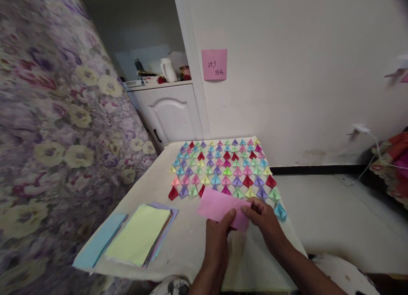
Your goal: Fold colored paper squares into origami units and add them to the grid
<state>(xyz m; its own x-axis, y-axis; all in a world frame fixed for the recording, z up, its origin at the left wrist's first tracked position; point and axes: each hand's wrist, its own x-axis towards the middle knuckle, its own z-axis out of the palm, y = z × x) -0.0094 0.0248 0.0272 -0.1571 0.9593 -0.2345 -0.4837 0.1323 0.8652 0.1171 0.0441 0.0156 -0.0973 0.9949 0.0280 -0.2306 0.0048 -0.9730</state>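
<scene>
A pink sheet of paper (216, 203), folded to a rectangle, is held between my two hands above the near part of the table. My left hand (219, 229) grips its lower edge with the thumb on top. At the right end of the paper my right hand (261, 216) pinches the corner. Beyond the paper, rows of small folded paper pieces (227, 171) in many colours cover the far part of the table. To the left lie a stack of coloured paper (140, 233) with a yellow sheet on top and a blue stack (100, 239).
The table (178, 244) has a cream cover. A single blue folded piece (280, 212) sits by its right edge. A floral curtain (73, 116) hangs at left. Behind stands a white cabinet (172, 112) with a white jug (168, 69); a pink note (214, 64) is on the wall.
</scene>
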